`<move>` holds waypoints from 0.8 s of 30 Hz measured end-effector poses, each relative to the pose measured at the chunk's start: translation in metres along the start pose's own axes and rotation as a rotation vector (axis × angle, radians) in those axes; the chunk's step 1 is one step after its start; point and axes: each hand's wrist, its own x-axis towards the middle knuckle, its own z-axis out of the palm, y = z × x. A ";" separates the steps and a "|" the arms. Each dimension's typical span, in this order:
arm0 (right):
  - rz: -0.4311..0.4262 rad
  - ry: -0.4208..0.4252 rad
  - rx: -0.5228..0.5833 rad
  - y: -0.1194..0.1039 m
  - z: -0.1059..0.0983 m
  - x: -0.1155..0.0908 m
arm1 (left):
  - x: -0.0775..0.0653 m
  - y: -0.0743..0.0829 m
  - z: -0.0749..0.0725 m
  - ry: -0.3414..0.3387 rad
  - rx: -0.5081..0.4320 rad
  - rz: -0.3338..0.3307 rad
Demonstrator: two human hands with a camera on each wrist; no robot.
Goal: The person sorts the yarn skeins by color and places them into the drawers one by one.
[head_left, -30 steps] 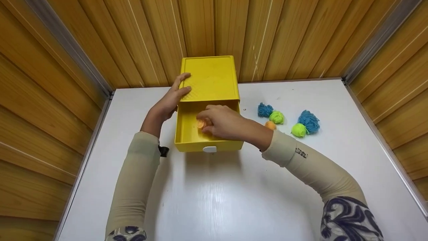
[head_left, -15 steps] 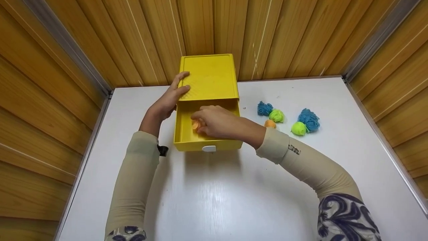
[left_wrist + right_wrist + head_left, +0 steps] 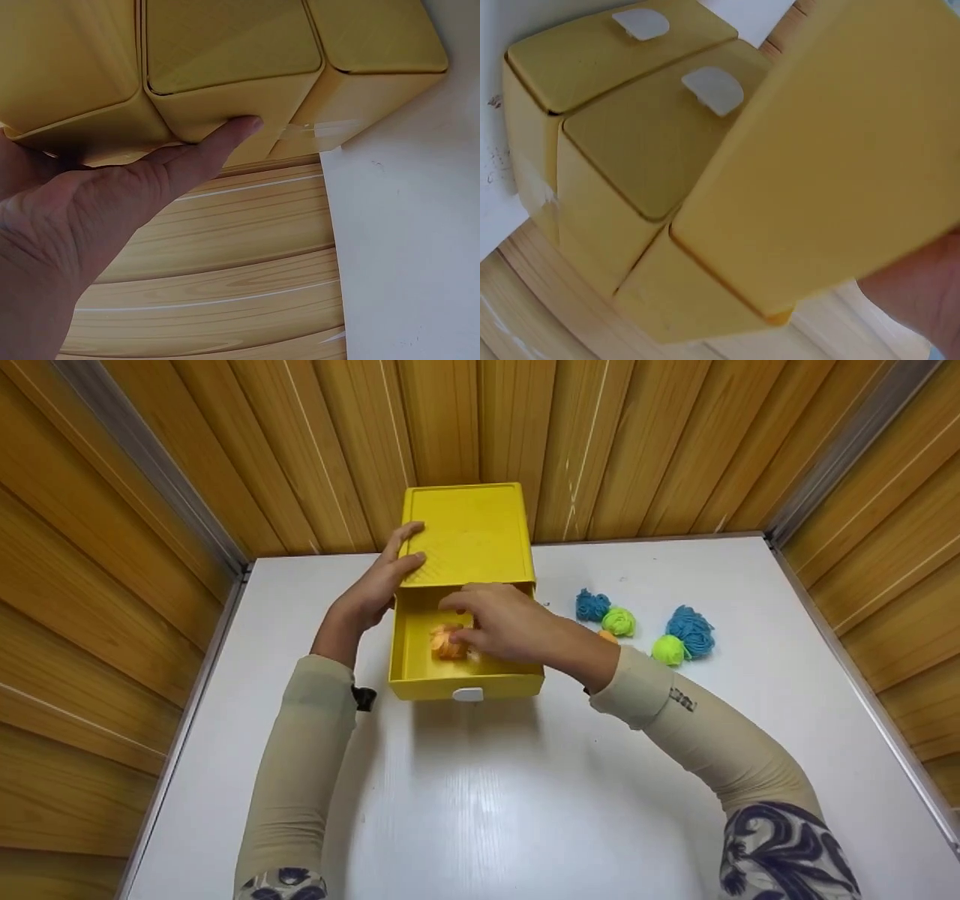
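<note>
A yellow drawer box (image 3: 465, 532) stands at the back of the table with its top drawer (image 3: 412, 656) pulled out. On that drawer's floor lies an orange ball of yarn (image 3: 448, 643). My right hand (image 3: 510, 622) hovers over it with bent, parted fingers, the thumb near the ball. In the right wrist view, the open drawer's wall hides most of that hand. My left hand (image 3: 379, 577) rests against the box's left side, two fingertips on its top edge. The left wrist view shows a straight finger of this left hand (image 3: 127, 187) along the stacked drawers' side.
Right of the box, a blue yarn ball (image 3: 592, 605), a lime one (image 3: 619, 622) and an orange one (image 3: 607, 637) lie together, the last partly behind my sleeve. Farther right sit a larger blue ball (image 3: 691, 631) and another lime ball (image 3: 667, 650). Wooden-plank walls (image 3: 450, 420) enclose the white table.
My right hand moved left with the orange yarn ball, then let go of it and drew back slightly right. The ball now lies in the drawer. My left hand keeps its place on the box.
</note>
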 end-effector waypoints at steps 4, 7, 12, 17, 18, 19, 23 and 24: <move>-0.033 0.114 0.040 0.011 -0.014 -0.015 | -0.001 0.000 0.001 0.005 0.005 -0.003; -0.048 0.210 0.073 0.023 -0.025 -0.031 | -0.001 0.000 0.002 0.008 0.004 0.001; -0.006 0.327 0.116 0.050 -0.039 -0.056 | -0.001 0.001 0.004 0.011 -0.001 0.014; 0.117 0.371 0.136 0.082 -0.042 -0.080 | 0.000 0.000 0.005 0.013 0.007 0.008; 0.148 0.374 0.142 0.089 -0.041 -0.086 | 0.000 0.000 0.006 0.012 0.008 0.007; 0.177 0.376 0.146 0.096 -0.039 -0.091 | 0.001 -0.001 0.006 0.010 0.012 0.005; 0.283 0.387 0.170 0.125 -0.029 -0.114 | 0.002 -0.002 0.009 0.002 0.017 0.005; 0.308 0.388 0.177 0.133 -0.026 -0.119 | 0.002 -0.002 0.010 -0.001 0.013 0.008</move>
